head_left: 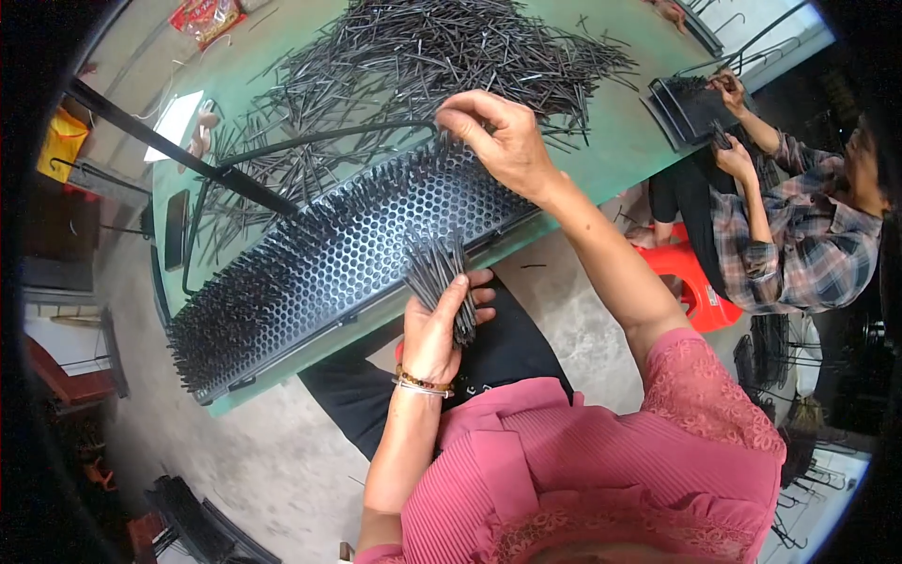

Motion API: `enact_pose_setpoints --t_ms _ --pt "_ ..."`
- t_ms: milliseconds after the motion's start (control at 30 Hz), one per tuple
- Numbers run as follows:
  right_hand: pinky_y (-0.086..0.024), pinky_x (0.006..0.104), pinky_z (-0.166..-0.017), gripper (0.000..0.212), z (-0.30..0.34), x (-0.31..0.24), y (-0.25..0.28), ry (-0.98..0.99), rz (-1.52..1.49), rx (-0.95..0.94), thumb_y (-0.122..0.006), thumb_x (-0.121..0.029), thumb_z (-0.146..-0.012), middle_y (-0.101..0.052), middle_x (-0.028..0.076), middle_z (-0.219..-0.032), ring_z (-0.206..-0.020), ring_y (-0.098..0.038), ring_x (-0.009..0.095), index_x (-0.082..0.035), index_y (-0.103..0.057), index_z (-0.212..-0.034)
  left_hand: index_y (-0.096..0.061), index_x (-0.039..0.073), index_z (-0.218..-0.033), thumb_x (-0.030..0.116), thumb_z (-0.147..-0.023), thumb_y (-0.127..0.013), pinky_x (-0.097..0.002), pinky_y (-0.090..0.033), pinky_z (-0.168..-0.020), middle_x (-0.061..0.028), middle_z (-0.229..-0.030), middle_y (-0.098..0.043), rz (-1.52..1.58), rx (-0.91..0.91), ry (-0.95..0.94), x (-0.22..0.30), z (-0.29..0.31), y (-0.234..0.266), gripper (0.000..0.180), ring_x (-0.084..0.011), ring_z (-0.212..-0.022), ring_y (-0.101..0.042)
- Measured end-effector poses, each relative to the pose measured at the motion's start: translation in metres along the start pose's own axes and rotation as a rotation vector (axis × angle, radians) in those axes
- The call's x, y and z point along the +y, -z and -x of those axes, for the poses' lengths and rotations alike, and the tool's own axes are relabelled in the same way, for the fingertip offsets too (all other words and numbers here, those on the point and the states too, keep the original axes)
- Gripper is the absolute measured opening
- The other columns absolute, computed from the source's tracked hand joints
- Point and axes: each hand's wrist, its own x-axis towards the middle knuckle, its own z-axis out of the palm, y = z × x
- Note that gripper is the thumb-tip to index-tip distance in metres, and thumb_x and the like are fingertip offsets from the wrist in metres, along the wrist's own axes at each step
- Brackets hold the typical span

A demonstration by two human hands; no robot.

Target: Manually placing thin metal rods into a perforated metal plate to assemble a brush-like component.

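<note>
My left hand (434, 334) is closed around a bundle of thin dark sticks (432, 268), held upright over the near edge of a black perforated tray (362, 258). The tray slants across the table with a grid of round holes. Dark sticks (225, 315) stand densely in its left end and along its far side. At the tray's far right part, my right hand (512, 146) has thumb and fingers pinched together beside the standing sticks. What is between those fingertips is too small to make out.
A large heap of loose dark sticks (460, 52) covers the far part of the green table (606, 174). A black metal bar frame (141, 132) crosses the tray's left. A phone (176, 230) lies at the left. Another person (789, 226) works at a similar tray on the right, near a red stool (695, 287).
</note>
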Motion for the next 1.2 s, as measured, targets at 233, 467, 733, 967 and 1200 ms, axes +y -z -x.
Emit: enact_pose_setpoints --t_ms 233,467,733,967,1200 --pt "-0.050 0.0287 -0.065 0.014 0.006 0.006 -0.001 -0.038 -0.004 0.003 -0.064 -0.013 -0.083 -0.066 0.010 -0.085 -0.075 -0.064 0.020 -0.001 -0.065 -0.089 -0.051 -0.003 -0.113 0.014 -0.091 -0.054 -0.0293 -0.055 -0.064 -0.0168 -0.103 -0.062 -0.032 -0.005 0.003 -0.001 -0.002 0.002 0.027 -0.0188 -0.081 -0.063" --pt "-0.052 0.0309 -0.064 0.012 0.021 0.006 -0.008 0.122 0.079 -0.059 -0.064 -0.012 -0.081 -0.065 0.011 -0.083 -0.073 -0.064 0.024 -0.002 -0.066 -0.087 -0.051 -0.003 -0.113 0.014 -0.091 -0.054 -0.0302 -0.056 -0.067 -0.0181 -0.105 -0.062 -0.007 -0.012 0.003 -0.001 -0.001 0.002 0.028 -0.0205 -0.085 -0.063" --pt "-0.052 0.0309 -0.062 0.010 0.018 -0.008 -0.006 0.126 0.140 -0.098 -0.065 -0.008 -0.079 -0.064 0.011 -0.081 -0.070 -0.064 0.024 0.000 -0.066 -0.085 -0.054 -0.003 -0.111 0.014 -0.091 -0.055 -0.0300 -0.055 -0.067 -0.0163 -0.104 -0.063 -0.039 -0.025 0.007 0.002 0.002 0.003 0.027 -0.0193 -0.084 -0.063" --pt "-0.052 0.0312 -0.063 0.011 0.019 -0.007 -0.007 0.084 0.104 -0.072 -0.063 -0.008 -0.079 -0.064 0.012 -0.080 -0.070 -0.064 0.025 0.000 -0.066 -0.086 -0.054 -0.003 -0.111 0.013 -0.091 -0.055 -0.0302 -0.055 -0.067 -0.0158 -0.104 -0.063 -0.037 -0.038 0.014 0.001 0.003 0.003 0.026 -0.0192 -0.085 -0.064" --pt "-0.052 0.0337 -0.065 0.016 0.023 -0.006 -0.008 0.105 0.220 -0.116 -0.062 -0.008 -0.080 -0.063 0.013 -0.088 -0.074 -0.063 0.027 0.000 -0.065 -0.093 -0.054 -0.003 -0.112 0.015 -0.091 -0.056 -0.0307 -0.055 -0.069 -0.0168 -0.108 -0.061 0.022 -0.045 0.034 0.002 0.001 0.004 0.028 -0.0198 -0.089 -0.063"
